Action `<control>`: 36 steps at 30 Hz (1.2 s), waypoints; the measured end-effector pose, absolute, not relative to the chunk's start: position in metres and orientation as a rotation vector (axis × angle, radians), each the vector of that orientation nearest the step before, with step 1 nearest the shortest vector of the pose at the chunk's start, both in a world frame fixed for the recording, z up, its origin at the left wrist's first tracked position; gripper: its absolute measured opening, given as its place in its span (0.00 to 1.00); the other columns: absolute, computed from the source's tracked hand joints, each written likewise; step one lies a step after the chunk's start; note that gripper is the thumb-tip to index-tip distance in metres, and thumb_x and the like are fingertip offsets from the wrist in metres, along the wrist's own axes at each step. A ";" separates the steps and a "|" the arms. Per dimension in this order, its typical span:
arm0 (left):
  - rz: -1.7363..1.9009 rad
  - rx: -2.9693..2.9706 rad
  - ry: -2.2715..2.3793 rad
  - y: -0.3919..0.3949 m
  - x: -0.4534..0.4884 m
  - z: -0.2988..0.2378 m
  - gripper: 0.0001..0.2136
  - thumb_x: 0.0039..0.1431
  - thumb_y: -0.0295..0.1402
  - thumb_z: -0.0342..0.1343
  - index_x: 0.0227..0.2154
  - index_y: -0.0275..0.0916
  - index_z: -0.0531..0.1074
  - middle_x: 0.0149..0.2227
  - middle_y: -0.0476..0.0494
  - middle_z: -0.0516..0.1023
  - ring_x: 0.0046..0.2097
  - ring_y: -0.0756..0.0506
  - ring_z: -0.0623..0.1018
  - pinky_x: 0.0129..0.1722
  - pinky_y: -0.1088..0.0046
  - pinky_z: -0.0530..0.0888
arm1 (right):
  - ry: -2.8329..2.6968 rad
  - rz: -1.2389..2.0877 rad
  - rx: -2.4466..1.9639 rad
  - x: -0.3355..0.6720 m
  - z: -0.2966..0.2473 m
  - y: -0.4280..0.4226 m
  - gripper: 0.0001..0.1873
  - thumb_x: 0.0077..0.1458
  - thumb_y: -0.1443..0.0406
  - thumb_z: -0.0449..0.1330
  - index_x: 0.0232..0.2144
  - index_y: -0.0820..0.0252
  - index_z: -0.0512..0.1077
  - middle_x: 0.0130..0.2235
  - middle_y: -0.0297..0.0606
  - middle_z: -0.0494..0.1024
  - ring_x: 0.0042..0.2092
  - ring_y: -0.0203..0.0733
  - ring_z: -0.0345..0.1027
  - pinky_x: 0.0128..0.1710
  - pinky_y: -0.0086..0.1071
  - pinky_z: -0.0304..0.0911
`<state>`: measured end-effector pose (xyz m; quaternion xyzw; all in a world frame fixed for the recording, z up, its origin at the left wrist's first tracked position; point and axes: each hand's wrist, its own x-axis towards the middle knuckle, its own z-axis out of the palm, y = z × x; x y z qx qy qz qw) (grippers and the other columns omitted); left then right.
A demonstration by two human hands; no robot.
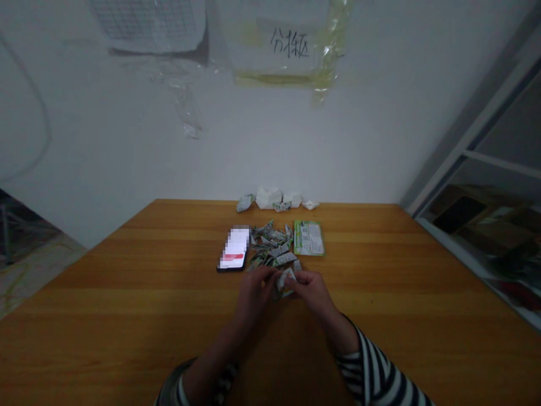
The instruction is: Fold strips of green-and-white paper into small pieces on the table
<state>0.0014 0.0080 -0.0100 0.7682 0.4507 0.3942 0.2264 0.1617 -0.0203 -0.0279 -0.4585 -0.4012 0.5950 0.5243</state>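
Observation:
Near the middle of the wooden table, my left hand (pixel 256 287) and my right hand (pixel 313 288) meet around a small piece of folded printed paper (pixel 286 276). The fingertips of both hands pinch it, the left from one side and the right from the other. My fingers cover part of the paper. Just beyond my hands lies a loose pile of folded, printed paper pieces (pixel 273 242), grey-white with green and dark print. A flat green-and-white printed packet (pixel 309 239) rests to the right of the pile.
A phone (pixel 235 248) with a lit screen lies left of the pile. Crumpled white tissues (pixel 269 198) and a crumpled wrapper (pixel 244 203) sit along the table's back edge (pixel 190 201), by the wall. Shelving (pixel 486 158) stands at the right.

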 end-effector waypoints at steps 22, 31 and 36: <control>0.851 2.029 1.055 0.011 0.003 -0.013 0.11 0.60 0.35 0.51 0.23 0.39 0.66 0.22 0.52 0.68 0.25 0.49 0.68 0.25 0.77 0.62 | -1.221 1.443 -1.166 0.165 -0.037 -0.018 0.23 0.39 0.48 0.68 0.17 0.63 0.72 0.16 0.30 0.69 0.19 0.32 0.60 0.19 0.24 0.55; 1.075 1.834 1.076 0.005 0.008 -0.006 0.10 0.59 0.35 0.51 0.23 0.39 0.63 0.22 0.54 0.64 0.26 0.50 0.66 0.26 0.77 0.63 | -1.147 1.435 -1.078 0.156 -0.027 -0.023 0.16 0.38 0.56 0.70 0.21 0.62 0.72 0.20 0.29 0.74 0.21 0.33 0.64 0.23 0.26 0.59; 1.169 1.790 1.172 0.008 0.007 -0.004 0.11 0.59 0.36 0.52 0.23 0.39 0.64 0.22 0.53 0.65 0.26 0.49 0.67 0.26 0.77 0.64 | -1.078 1.516 -0.993 0.154 -0.026 -0.023 0.18 0.34 0.59 0.72 0.29 0.62 0.77 0.27 0.35 0.81 0.27 0.40 0.73 0.30 0.31 0.66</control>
